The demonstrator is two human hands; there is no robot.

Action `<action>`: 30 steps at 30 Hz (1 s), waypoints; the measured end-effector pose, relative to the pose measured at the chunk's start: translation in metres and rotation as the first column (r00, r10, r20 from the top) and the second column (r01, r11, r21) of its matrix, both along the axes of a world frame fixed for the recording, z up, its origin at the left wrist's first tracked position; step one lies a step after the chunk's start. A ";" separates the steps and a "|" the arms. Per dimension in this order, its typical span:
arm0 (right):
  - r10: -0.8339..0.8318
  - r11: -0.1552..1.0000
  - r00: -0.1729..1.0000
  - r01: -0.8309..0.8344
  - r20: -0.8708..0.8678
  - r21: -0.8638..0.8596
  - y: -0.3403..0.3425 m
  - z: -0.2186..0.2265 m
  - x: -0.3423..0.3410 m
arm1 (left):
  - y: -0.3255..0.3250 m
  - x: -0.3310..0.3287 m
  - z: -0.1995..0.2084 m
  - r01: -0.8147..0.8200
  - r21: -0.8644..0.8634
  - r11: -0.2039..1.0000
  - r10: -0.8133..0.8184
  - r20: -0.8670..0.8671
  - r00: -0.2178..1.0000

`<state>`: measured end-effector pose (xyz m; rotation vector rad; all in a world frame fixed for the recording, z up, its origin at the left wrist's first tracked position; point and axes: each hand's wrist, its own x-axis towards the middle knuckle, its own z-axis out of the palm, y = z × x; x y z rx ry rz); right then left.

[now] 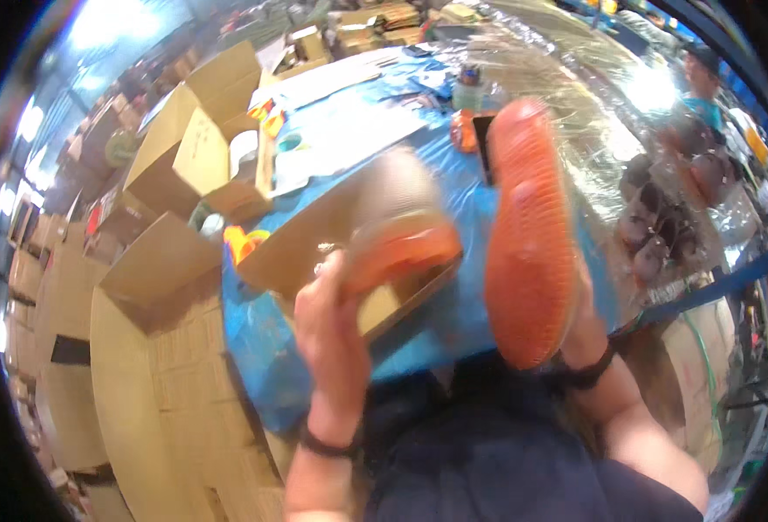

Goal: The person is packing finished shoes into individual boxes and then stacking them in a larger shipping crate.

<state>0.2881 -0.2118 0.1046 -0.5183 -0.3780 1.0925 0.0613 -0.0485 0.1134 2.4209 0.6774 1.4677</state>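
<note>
My left hand point(327, 326) is closed on a shoe point(401, 204) with a greyish upper and an orange sole, blurred by motion. It is held over an open cardboard box point(292, 235) on the blue-covered table point(271, 383). My right hand point(586, 326) grips a second shoe point(530, 235), held upright with its ridged orange sole turned toward me. That shoe hides most of the right hand's fingers. Dark bands circle both of my wrists.
A large open carton point(179, 365) stands at the left, beside the table. Beyond it is another open carton point(162, 148). A bottle point(468, 87) and an orange tape dispenser point(464, 130) sit at the back. Several shoes point(658, 230) lie at the right, near another person point(701, 83).
</note>
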 end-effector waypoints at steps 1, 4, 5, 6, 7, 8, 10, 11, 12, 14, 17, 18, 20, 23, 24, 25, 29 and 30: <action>-0.105 0.994 0.974 0.106 0.199 0.006 0.001 0.008 -0.008 | 0.015 -0.002 -0.010 0.029 0.209 0.977 -0.015 -0.068 0.998; -0.431 0.818 -0.226 0.312 0.874 0.484 0.049 0.051 -0.016 | 0.022 -0.005 -0.039 0.090 0.182 0.979 0.016 -0.510 0.860; -0.492 0.767 -0.411 0.212 0.767 0.606 0.069 0.048 -0.019 | 0.026 -0.003 -0.052 0.159 0.139 0.977 -0.049 -0.584 0.810; -0.471 0.815 -0.400 0.145 0.786 0.561 0.086 0.040 -0.022 | 0.015 0.000 -0.047 0.162 -0.010 0.987 -0.139 -0.572 0.808; -0.444 0.860 -0.384 0.072 0.810 0.506 0.097 0.032 -0.024 | 0.008 -0.003 -0.041 0.104 -0.218 0.970 -0.211 -0.556 0.804; -0.249 0.957 -0.533 -0.005 0.809 0.291 0.092 0.027 -0.021 | 0.003 -0.015 -0.029 0.278 -0.180 0.944 -0.331 -0.502 0.799; 0.098 0.982 -0.688 -0.053 0.719 -0.184 0.073 0.018 -0.007 | -0.003 -0.050 -0.005 0.444 -0.126 0.887 -0.450 -0.451 0.770; 0.087 0.982 -0.682 -0.065 0.726 -0.179 0.064 0.014 -0.001 | -0.011 -0.072 -0.001 0.268 -0.124 0.955 -0.295 -0.379 0.877; 0.012 0.984 -0.535 0.155 0.845 0.084 0.062 0.006 -0.002 | -0.018 -0.098 -0.003 0.049 -0.136 0.989 -0.090 -0.313 0.946; -0.030 0.742 -0.393 0.607 0.919 0.284 0.059 0.003 -0.012 | -0.016 -0.104 -0.033 -0.137 -0.379 0.915 0.056 -0.217 0.975; 0.071 0.958 -0.602 0.263 0.795 0.113 0.070 -0.051 -0.035 | -0.011 -0.072 -0.059 -0.177 -0.087 0.980 0.119 -0.458 0.881; 0.081 0.976 -0.587 0.210 0.806 0.055 0.073 -0.062 -0.027 | 0.001 -0.073 -0.056 -0.076 -0.394 0.916 0.010 -0.167 0.986; 0.160 0.952 0.152 0.235 0.975 -0.193 0.084 -0.050 0.000 | 0.019 -0.092 -0.056 0.332 -0.750 0.573 0.080 0.454 0.887; -0.093 0.963 0.568 0.259 0.818 -0.071 0.108 -0.068 0.025 | 0.033 -0.089 -0.082 0.223 -0.779 0.586 0.041 0.302 0.952; -0.011 0.978 0.618 0.169 0.786 -0.119 0.120 -0.090 0.019 | 0.026 -0.079 -0.096 0.062 -0.800 0.597 0.004 0.080 0.997; 0.065 0.985 0.654 0.080 0.754 -0.155 0.131 -0.087 0.012 | 0.022 -0.069 -0.100 0.213 -0.936 0.279 0.131 0.256 0.958; -0.029 0.997 0.285 0.082 0.958 0.006 0.112 -0.078 0.071 | 0.018 -0.073 -0.099 -0.034 -0.169 0.985 0.033 -0.012 0.999; 0.032 0.986 0.076 0.163 0.997 -0.045 0.105 -0.067 0.080 | 0.017 -0.090 -0.100 0.006 -0.121 0.993 -0.024 -0.152 0.988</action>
